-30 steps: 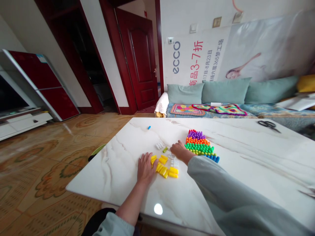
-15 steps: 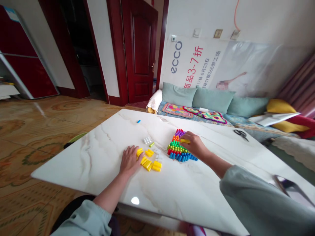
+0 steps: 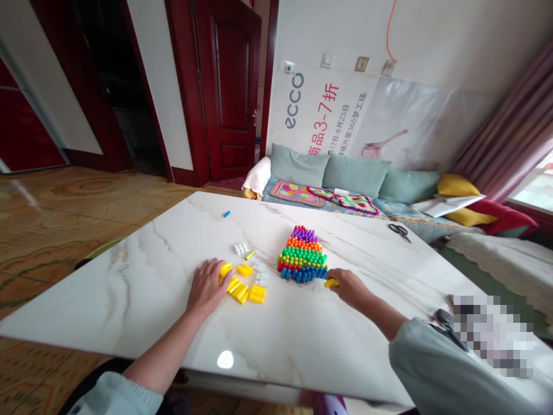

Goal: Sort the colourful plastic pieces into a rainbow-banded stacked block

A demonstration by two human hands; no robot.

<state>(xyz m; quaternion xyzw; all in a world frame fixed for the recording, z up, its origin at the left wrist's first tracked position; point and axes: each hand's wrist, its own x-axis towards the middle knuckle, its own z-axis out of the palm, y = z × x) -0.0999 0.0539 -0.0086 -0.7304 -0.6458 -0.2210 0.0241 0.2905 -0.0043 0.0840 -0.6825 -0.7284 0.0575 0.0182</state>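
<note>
The left hand (image 3: 209, 288) lies low on the table (image 3: 129, 311), between the middle and the left edge, flat and not gripping, its thumb apart, fingertips by the yellow pieces (image 3: 237, 288). One blue piece (image 3: 227, 214) lies alone near the far left corner. The yellow pieces make four bunches; the one furthest right has two. Past them, toward the far edge, sit about four white pieces (image 3: 241, 248), then one yellow-green stick (image 3: 250, 255), then some pale clear pieces (image 3: 260, 274), too faint to count.

Next, around the table's middle, is one bead block (image 3: 302, 256), shiny and bumpy, in bands from far to near: red, purple, orange, green, yellow-green, red, blue. Its beads are too many and small to count. The right hand (image 3: 348, 288) is just beside its near right corner, finger and thumb pinched on one yellow stick (image 3: 331, 283), partly hidden. One pair of black scissors (image 3: 400, 231) lies near the far right corner. Closer, by the right sleeve (image 3: 436, 363), a dark thing (image 3: 449, 328) is partly covered, beside a blurred patch
</note>
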